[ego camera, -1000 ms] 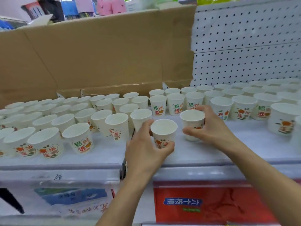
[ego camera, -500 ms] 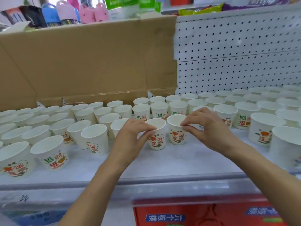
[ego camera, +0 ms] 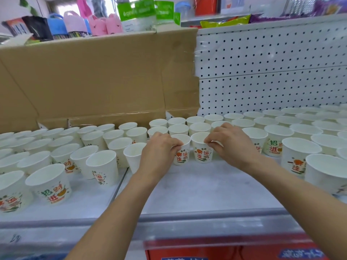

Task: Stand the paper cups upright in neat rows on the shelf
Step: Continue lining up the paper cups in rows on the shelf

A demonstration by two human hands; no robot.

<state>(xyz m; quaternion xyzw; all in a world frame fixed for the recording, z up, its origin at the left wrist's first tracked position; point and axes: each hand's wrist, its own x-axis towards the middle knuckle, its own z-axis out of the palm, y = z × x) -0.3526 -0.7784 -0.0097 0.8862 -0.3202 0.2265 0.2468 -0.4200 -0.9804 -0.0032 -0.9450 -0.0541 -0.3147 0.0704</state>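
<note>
A flat white shelf point(ego camera: 197, 188) is backed by a brown cardboard sheet point(ego camera: 97, 76) at far left and a white perforated pegboard point(ego camera: 272, 72) at far right. Dozens of tapered paper cups point(ego camera: 276, 141) stand mouth-up in rows. At the centre two stand side by side: the left hand point(ego camera: 159, 149) curls its fingers round the left cup point(ego camera: 183, 156), and the right hand point(ego camera: 231, 145) pinches the rim of the right cup point(ego camera: 201, 154).

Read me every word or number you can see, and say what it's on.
"招财 / 进": front-left cup.
"运 / 连": middle cup, gripped by the left hand.
"运 / 连": neighbouring cup, pinched by the right hand.
Green packet: lettering too blurred.
Blue label below the shelf: upside down, unreadable.
</note>
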